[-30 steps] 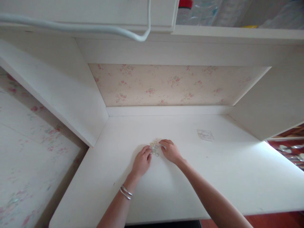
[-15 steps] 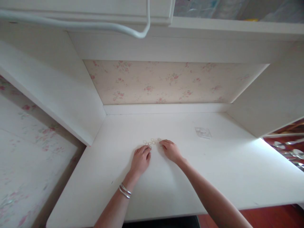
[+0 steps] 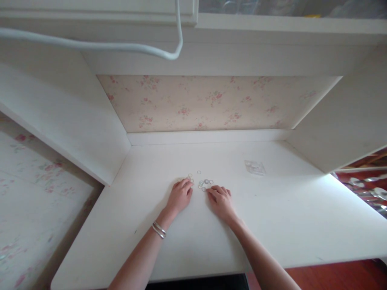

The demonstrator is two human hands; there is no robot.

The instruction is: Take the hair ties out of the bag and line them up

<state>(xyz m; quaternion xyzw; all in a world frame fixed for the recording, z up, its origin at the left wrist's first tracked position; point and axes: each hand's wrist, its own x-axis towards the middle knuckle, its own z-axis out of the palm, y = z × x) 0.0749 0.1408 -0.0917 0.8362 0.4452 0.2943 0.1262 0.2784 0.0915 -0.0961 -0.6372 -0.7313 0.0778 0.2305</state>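
Several small thin rings, some yellowish and some grey-green, lie on the white desk between my hands. My left hand [image 3: 180,195] rests palm-down at the left group, its fingertips against a yellowish ring [image 3: 192,181] and partly covering others. My right hand [image 3: 220,201] lies to the right of the other group, fingers slightly bent and a fingertip beside a grey ring [image 3: 203,189]. A small round greyish piece [image 3: 206,181] sits among these rings. One ring [image 3: 198,172] lies apart, farther back. Neither hand has anything lifted. Two silver bangles [image 3: 159,229] circle my left wrist.
A small clear plastic bag [image 3: 255,167] lies at the back right of the desk [image 3: 187,249]. White side panels and a flowered back wall [image 3: 217,104] enclose the desk. A white bent tube [image 3: 136,48] hangs overhead. Shiny items [image 3: 375,193] stand beyond the right edge.
The rings have spread from one close cluster into two groups and a single ring behind. My right hand has come down and nearer to me; my left hand stays at the left rings.
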